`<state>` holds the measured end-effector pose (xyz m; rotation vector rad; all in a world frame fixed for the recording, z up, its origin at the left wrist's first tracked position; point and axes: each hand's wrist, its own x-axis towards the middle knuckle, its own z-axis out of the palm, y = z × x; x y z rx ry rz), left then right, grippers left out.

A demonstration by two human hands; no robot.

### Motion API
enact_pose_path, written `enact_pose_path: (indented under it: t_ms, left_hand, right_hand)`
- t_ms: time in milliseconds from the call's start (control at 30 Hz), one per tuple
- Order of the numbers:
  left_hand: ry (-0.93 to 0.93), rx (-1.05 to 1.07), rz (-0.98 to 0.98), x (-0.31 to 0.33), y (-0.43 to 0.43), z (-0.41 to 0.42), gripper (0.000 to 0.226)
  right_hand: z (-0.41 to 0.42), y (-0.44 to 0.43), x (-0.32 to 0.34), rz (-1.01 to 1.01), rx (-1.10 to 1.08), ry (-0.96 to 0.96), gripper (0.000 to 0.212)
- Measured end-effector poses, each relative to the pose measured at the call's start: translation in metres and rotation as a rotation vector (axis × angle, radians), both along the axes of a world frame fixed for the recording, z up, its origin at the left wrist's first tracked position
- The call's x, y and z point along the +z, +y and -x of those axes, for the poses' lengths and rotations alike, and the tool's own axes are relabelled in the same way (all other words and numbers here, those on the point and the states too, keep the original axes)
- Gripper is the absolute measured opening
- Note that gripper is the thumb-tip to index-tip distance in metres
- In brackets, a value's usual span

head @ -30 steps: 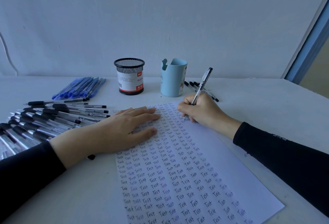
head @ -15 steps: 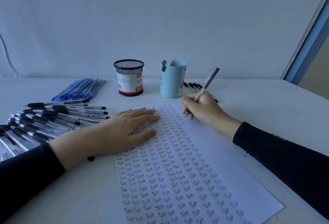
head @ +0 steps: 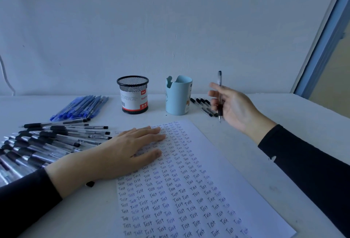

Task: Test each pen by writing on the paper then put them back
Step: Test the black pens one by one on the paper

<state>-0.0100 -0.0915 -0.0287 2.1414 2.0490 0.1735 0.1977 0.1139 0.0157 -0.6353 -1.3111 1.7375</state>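
Observation:
A white paper [head: 223, 171] covered in rows of the word "Test" lies in front of me. My left hand [head: 123, 150] rests flat on its upper left part, fingers straight. My right hand [head: 234, 107] is lifted off the sheet to the right of the light blue cup [head: 179, 95] and holds a black pen [head: 219, 94] almost upright, tip down, above a small row of black pens [head: 203, 105] on the table.
A black mesh pen holder [head: 133, 94] stands left of the blue cup. Several blue pens [head: 81, 107] lie at the back left, and a big pile of black pens [head: 47, 143] lies beside my left wrist. A wall runs behind the table.
My right hand has lifted the pen off the top of the paper and swung right and up, over the black pens beside the cup. My left hand has stayed put.

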Motion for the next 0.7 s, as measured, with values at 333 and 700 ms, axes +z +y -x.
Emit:
enact_pose_path:
  t_ms: [333, 700]
  left_hand:
    - [-0.011, -0.033, -0.033, -0.002, 0.0, 0.003, 0.077]
    - [-0.014, -0.044, -0.062, -0.004, 0.001, 0.004, 0.075]
  right_hand:
    - [-0.005, 0.01, 0.001, 0.039, 0.026, 0.099, 0.022]
    - [-0.035, 0.053, -0.025, -0.476, -0.499, -0.448, 0.007]
